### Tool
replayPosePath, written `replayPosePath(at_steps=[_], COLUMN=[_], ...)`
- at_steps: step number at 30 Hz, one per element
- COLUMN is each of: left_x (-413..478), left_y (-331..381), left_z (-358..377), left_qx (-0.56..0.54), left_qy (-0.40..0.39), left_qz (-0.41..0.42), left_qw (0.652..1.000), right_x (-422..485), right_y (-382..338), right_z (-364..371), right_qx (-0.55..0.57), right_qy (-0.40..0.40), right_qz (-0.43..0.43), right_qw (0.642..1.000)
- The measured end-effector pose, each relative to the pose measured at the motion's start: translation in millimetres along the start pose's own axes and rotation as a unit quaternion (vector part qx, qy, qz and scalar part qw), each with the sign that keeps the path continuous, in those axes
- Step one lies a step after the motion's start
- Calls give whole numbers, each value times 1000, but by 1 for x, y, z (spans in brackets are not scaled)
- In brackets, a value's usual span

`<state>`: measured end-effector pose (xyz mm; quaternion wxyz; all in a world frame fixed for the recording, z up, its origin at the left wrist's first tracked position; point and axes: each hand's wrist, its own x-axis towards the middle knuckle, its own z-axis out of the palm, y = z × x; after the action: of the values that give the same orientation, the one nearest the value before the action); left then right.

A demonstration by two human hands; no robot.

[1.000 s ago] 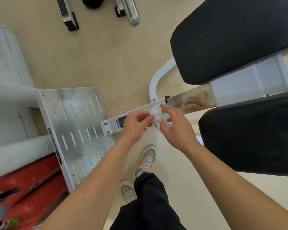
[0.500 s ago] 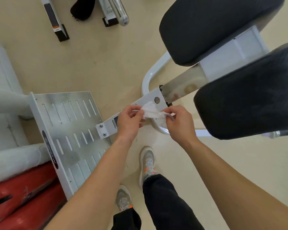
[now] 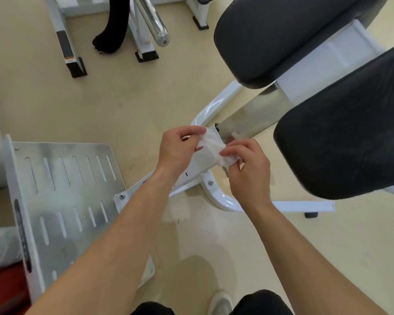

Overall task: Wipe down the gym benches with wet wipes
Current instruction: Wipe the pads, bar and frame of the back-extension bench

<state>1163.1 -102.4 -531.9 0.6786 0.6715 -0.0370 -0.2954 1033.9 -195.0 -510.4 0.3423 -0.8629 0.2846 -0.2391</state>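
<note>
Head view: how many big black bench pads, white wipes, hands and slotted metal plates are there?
Big black bench pads: 2, upper pad and lower pad
White wipe: 1
Hands: 2, left hand and right hand, both pinching the wipe
Slotted metal plate: 1
Total: 6

Landmark: footplate (image 3: pixel 62 201). Joined to its right edge, frame beam (image 3: pixel 250 117) runs away rightward. Over the beam, wet wipe (image 3: pixel 212 146), pinched between left hand (image 3: pixel 178 148) and right hand (image 3: pixel 246 164). Further right, seat pad (image 3: pixel 341 142); right and behind, back pad (image 3: pixel 282 35). Behind footplate, metal bar (image 3: pixel 155 23).
</note>
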Motion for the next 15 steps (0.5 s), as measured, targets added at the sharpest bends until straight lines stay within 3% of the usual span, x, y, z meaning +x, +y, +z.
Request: replayPosePath(at_steps=[3,7,11,15], left_x=[26,53,66,71], left_y=[-16,-38,-65,-83], left_z=[6,23,39,39], left_qx=[5,137,343,460], left_qy=[-34,-84,-110,-49], left_qz=[43,187,359,453], left_qw=[998,969,861,762], right_x=[3,4,2,0], right_y=[21,47,77,93], right_z=[14,27,31,28], right_qx=[-58,-214,-430,-504], right_qy=[25,10,3,-7], right_qz=[-106,-190,-172,-194], right_qw=[992,958,886,842])
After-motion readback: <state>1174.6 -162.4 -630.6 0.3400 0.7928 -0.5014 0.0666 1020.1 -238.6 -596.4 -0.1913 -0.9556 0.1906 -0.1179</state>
